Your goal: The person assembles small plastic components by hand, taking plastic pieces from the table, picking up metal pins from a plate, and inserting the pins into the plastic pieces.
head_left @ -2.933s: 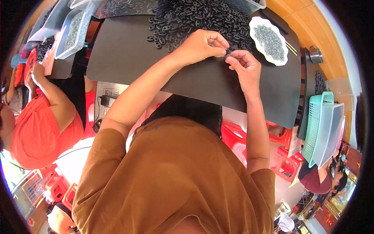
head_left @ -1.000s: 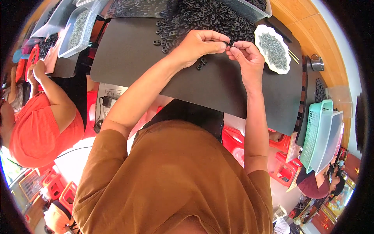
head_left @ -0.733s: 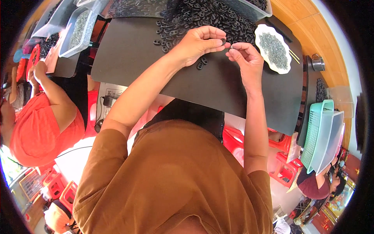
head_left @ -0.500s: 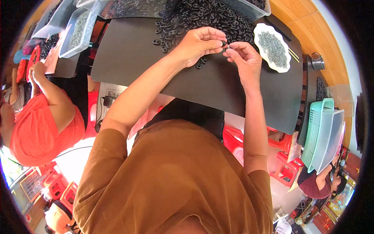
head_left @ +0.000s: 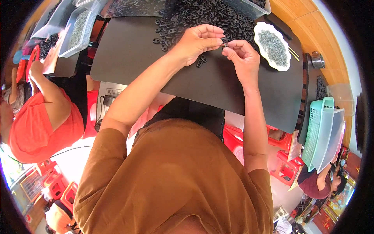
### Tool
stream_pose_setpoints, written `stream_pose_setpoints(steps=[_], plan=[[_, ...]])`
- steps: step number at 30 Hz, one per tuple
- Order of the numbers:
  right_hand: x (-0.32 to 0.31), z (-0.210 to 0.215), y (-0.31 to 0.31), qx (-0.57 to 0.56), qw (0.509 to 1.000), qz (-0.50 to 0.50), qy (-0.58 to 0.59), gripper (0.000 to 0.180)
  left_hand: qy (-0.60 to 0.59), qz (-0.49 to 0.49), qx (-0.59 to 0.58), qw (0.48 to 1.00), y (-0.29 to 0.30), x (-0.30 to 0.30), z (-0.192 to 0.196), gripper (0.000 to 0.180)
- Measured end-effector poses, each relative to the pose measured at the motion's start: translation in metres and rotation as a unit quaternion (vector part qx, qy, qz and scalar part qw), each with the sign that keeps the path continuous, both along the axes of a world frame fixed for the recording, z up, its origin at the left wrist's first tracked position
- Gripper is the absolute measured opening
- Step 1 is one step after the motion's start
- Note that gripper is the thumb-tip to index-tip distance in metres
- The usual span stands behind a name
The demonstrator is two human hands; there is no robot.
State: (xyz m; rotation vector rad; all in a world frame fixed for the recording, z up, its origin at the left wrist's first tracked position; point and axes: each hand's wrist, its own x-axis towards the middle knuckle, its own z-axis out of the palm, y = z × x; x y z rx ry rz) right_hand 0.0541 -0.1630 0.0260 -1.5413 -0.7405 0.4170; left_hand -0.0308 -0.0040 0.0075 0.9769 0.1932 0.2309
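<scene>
My left hand pinches a small black plastic piece between thumb and fingertips, above the dark table. Close beside it, my right hand has thumb and forefinger pressed together on a small shiny metal pin. The pin touches or almost touches the black piece; exactly how they meet is too small to tell. Two loose black two-holed pieces lie just below my left hand. Beyond both hands spreads a large heap of similar black pieces.
A white scalloped dish of small metal pins stands right of my right hand, with thin sticks beside it. Clear plastic bins are at the far left. A person in red sits at left. Green baskets stand at right.
Both hands have shifted slightly away from me, staying close together. The black piece and the metal pin show a little more plainly between the fingertips. The person at left has moved slightly.
</scene>
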Motion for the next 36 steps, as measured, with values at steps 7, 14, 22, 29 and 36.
stream_pose_setpoints(steps=[7,14,22,29,36], plan=[[0.001,-0.005,0.000,-0.005,0.999,-0.021,-0.027,0.009,-0.034,0.024,0.151,0.988,0.000,0.001,-0.003,0.027],[-0.003,-0.009,0.001,0.007,0.997,-0.049,-0.050,0.010,-0.058,0.040,0.187,0.980,-0.003,-0.002,0.002,0.023],[-0.006,-0.012,0.002,0.023,0.997,-0.057,-0.046,0.012,-0.050,0.043,0.255,0.965,-0.004,-0.001,0.001,0.020],[-0.008,-0.013,-0.002,-0.075,0.989,-0.079,-0.102,0.014,-0.012,0.009,0.406,0.914,-0.006,-0.006,0.006,0.017],[-0.010,-0.010,-0.016,-0.133,0.974,-0.057,-0.174,0.014,-0.076,-0.003,0.473,0.878,-0.016,-0.006,0.003,0.018]])
